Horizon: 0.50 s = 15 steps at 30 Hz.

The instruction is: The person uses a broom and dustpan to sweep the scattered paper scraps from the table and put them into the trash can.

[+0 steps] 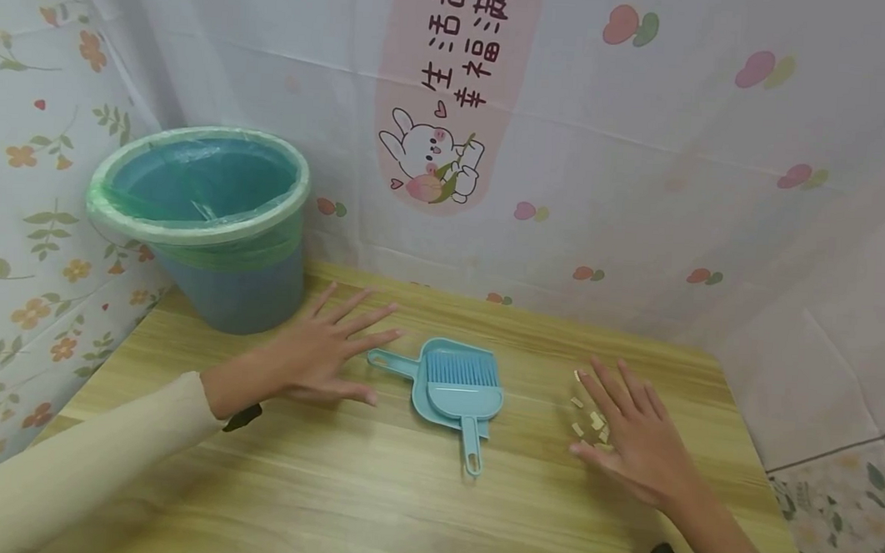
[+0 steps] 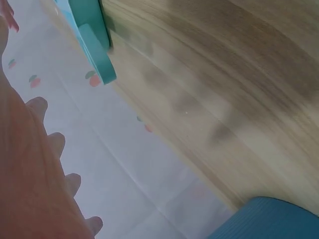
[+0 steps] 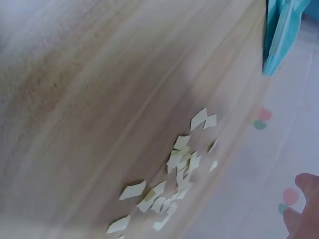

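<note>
A light blue dustpan lies mid-table, its handle pointing left. On top of it rests a matching small brush, bristles away from me and handle toward me. My left hand, fingers spread, is held over the table beside the dustpan's handle and holds nothing. Small pale yellow scraps, apparently paper, are scattered in a loose pile on the right. Over their edge my right hand is spread out, empty, hiding some of them in the head view.
A blue bucket lined with a thin green bag stands at the table's back left corner. The wood-grain table meets a printed white curtain behind and a flowered cloth at left.
</note>
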Each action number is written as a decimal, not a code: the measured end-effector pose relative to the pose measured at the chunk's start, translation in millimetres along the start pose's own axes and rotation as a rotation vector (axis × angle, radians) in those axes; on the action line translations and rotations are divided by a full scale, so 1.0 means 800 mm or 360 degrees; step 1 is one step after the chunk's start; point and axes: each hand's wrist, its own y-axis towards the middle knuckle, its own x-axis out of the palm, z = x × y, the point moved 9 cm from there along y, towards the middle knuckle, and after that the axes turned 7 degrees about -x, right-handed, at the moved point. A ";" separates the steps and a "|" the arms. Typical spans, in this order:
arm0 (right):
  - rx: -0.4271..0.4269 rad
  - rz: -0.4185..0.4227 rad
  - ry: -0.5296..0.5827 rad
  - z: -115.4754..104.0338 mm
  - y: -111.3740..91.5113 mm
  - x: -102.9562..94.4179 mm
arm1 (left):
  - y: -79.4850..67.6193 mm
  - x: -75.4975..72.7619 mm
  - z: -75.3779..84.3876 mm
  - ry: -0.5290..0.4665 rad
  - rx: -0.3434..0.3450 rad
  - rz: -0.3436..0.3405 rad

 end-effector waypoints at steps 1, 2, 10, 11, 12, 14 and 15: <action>0.0011 -0.0001 0.0023 0.002 -0.001 0.000 | -0.001 0.000 -0.001 -0.0007 -0.0007 -0.0004; 0.0017 0.0002 0.0044 0.003 -0.003 0.001 | -0.002 0.000 -0.003 -0.0003 -0.0011 0.0001; -0.0120 0.0180 0.0097 -0.001 0.000 -0.003 | -0.005 -0.003 -0.008 -0.0148 -0.0066 0.0037; -0.0140 0.0200 0.0112 -0.004 0.002 -0.004 | -0.005 -0.003 -0.009 -0.0189 -0.0075 0.0036; -0.0156 0.0213 0.0127 -0.007 0.004 -0.004 | -0.004 -0.002 -0.010 -0.0241 -0.0082 0.0038; -0.0175 0.0212 0.0159 -0.014 0.009 -0.004 | -0.001 0.001 -0.011 -0.0367 -0.0104 0.0032; -0.0177 0.0197 0.0185 -0.017 0.011 -0.003 | 0.000 0.003 -0.012 -0.0457 -0.0125 0.0021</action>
